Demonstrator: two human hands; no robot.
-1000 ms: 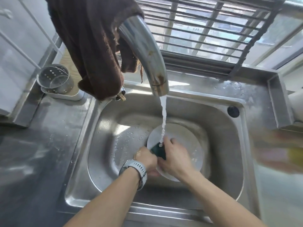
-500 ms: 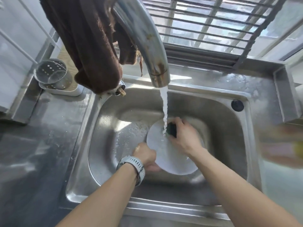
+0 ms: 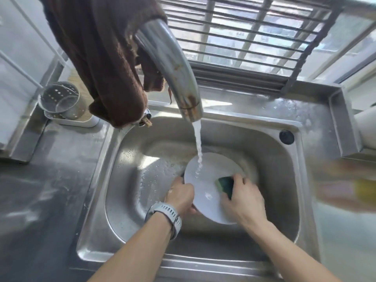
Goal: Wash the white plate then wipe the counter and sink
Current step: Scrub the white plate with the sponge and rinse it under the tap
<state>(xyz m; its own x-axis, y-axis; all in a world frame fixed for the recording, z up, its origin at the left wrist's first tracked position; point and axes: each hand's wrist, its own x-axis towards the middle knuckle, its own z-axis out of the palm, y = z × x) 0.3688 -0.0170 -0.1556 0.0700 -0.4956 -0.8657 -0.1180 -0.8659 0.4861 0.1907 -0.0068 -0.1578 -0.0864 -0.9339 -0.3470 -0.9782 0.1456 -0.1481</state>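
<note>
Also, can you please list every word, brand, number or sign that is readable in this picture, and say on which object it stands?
None: no text is readable anywhere.
Curved steel faucet: rust stains only, no brand.
Grey wristwatch on the left wrist: only its strap shows.
Blurred yellow and pink object on the right counter: too blurred to tell.

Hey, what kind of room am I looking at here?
Most likely a home kitchen: a stainless steel sink under a running curved metal tap, a round white plate being scrubbed, and a perforated metal utensil holder on the steel counter.
</note>
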